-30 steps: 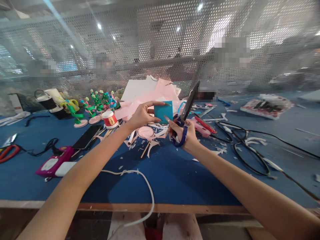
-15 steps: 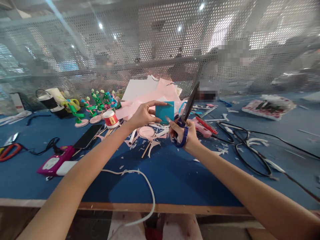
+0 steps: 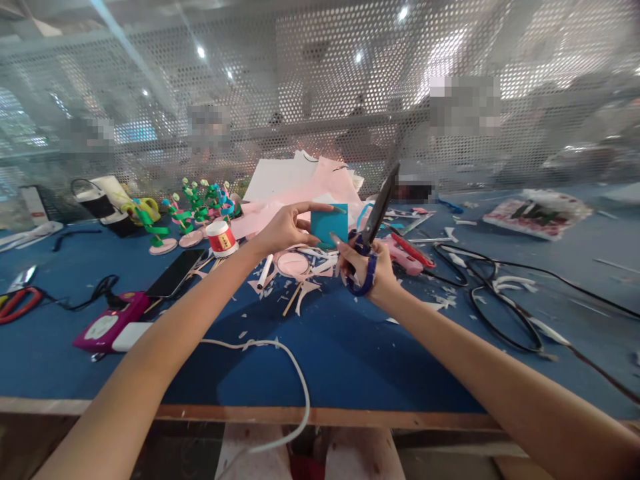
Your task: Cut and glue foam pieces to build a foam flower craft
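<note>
Between my hands, above the table, is a small square of blue paper. My left hand pinches it by its left side, thumb below and fingers along the top. In my right hand is a pair of scissors with dark blue handles, blades pointing up and away. My right thumb and fingertips also reach the paper's lower right corner. Below the paper lie a pink disc, a white marker and scattered paper scraps. A pink glue gun rests just beyond my right hand.
Several small paper plants on pink bases stand at the left, near a red and white tub. A phone and a purple power socket lie closer. Black cable loops at right; a perforated metal screen rises behind.
Almost nothing differs. Both hands keep the same hold on the blue paper and the scissors, with only a tiny shift of the view.
</note>
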### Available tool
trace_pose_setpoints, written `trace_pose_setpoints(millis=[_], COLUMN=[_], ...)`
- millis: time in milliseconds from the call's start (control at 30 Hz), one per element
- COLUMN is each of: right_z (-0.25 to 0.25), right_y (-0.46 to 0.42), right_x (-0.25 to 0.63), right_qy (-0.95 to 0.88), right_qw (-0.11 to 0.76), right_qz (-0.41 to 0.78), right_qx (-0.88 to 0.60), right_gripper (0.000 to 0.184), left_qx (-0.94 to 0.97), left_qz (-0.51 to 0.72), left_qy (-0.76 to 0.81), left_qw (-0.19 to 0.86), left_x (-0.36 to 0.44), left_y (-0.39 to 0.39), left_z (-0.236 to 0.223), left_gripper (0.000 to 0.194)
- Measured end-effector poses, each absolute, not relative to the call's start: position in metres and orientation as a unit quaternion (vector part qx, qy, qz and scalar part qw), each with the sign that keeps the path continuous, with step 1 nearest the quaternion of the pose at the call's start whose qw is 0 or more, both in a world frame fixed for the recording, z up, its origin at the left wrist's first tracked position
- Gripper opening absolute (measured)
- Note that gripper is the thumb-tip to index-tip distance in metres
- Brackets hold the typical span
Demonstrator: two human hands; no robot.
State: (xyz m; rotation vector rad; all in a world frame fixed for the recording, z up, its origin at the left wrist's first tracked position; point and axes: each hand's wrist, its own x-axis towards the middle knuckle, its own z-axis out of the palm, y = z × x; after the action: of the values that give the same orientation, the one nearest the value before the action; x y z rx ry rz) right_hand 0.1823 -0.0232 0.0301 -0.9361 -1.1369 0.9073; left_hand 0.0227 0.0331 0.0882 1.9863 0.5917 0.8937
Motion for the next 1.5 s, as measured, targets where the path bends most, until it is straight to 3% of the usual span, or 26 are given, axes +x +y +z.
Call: trace_pose_setpoints(millis=[400, 567, 1500], right_z=[0.027, 0.025, 0.024], right_y=[-0.025, -0.029, -0.033], right_x=[0.187, 0.185, 0.187], right_qy=[-0.564, -0.618, -0.673], right_qw=[0.62, 0.557, 0.49], right_qz=[0.434, 0.421, 0.334], right_qx=[-0.331, -0.362, -0.442], right_gripper=[0.043, 0.042, 0.051], left_qx=[0.763, 0.755, 0.785], left_qz=[0.478, 0.517, 0.472], left_qy=[0.244, 0.224, 0.249], left_qw=[0.36, 0.336, 0.315], left_x=[0.0, -0.005, 0.012], left_y=[0.044, 0.04, 0.026], left_z=[0.113, 0.125, 0.119], left_gripper=[0.07, 0.071, 0.064])
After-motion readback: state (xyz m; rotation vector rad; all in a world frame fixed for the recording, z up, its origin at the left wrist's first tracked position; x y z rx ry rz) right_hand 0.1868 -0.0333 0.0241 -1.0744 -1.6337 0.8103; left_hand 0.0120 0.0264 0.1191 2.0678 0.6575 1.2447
